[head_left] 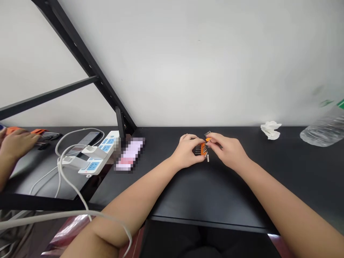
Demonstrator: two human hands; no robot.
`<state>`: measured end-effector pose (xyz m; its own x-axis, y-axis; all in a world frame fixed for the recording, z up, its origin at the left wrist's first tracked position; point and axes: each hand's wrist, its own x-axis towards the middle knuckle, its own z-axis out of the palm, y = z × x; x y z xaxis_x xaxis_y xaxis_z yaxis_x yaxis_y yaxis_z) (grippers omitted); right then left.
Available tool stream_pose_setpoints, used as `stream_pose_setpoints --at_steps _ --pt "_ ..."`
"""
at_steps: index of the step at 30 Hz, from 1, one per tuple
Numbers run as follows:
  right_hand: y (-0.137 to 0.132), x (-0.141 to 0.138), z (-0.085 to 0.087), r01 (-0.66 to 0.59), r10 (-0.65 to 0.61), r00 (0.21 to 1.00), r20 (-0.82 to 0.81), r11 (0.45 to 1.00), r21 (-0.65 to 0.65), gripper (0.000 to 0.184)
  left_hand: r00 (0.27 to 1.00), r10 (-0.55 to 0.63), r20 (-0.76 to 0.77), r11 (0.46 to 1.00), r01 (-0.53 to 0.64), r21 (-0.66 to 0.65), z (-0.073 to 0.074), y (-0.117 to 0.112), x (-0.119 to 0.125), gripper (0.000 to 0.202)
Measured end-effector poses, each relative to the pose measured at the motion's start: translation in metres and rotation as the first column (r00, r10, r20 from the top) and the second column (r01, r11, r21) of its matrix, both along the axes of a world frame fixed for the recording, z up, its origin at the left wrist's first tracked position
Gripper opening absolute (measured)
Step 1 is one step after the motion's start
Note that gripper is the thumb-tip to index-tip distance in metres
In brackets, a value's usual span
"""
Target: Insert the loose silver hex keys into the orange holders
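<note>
My left hand [187, 152] grips an orange bit holder [203, 149] at its ends, thumb below and fingers above. Dark screwdriver bits [198, 149] stick out of its left side, toward my palm. Short silvery ends show on the right side, and one loose-looking silver bit [208, 158] points down beside it. My right hand [224, 146] is closed in a pinch at the holder's upper right, on what looks like a small screwdriver bit, mostly hidden by the fingertips. Just behind those fingers is a second orange holder [208, 139] with dark bits pointing up.
A blurred-out phone [130, 154] and a white power strip [103, 148] with plugs and cables lie to the left. Past the black frame [107, 93], another person's hand [20, 141] rests by orange tools. Crumpled tissue [270, 129] and a plastic bottle [324, 132] are at right.
</note>
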<state>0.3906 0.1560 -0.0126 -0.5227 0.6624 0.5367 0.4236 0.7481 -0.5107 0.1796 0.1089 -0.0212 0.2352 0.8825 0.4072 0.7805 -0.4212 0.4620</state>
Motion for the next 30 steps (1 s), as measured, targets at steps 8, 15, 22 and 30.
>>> stream_pose_setpoints --at_steps 8,15,22,30 --pt "0.000 -0.014 -0.010 -0.100 0.094 0.991 -0.096 0.993 -0.069 0.023 1.000 -0.004 0.019 1.000 0.004 0.002 -0.001 -0.001 0.000 0.046" --pt "-0.002 -0.026 -0.014 -0.226 -0.042 0.894 -0.447 0.819 -0.527 0.028 0.999 0.016 -0.028 0.995 -0.014 0.098 -0.001 -0.001 0.000 0.048" --pt "0.007 -0.027 -0.020 -0.322 -0.031 0.908 -0.418 0.586 -0.744 0.043 0.994 0.002 -0.105 0.979 0.020 0.203 -0.007 0.002 0.001 0.043" --pt "0.001 -0.014 -0.018 -0.226 0.106 0.971 -0.213 0.692 -0.685 0.031 0.959 0.231 -0.166 0.966 -0.207 0.154 -0.008 0.006 -0.007 0.047"
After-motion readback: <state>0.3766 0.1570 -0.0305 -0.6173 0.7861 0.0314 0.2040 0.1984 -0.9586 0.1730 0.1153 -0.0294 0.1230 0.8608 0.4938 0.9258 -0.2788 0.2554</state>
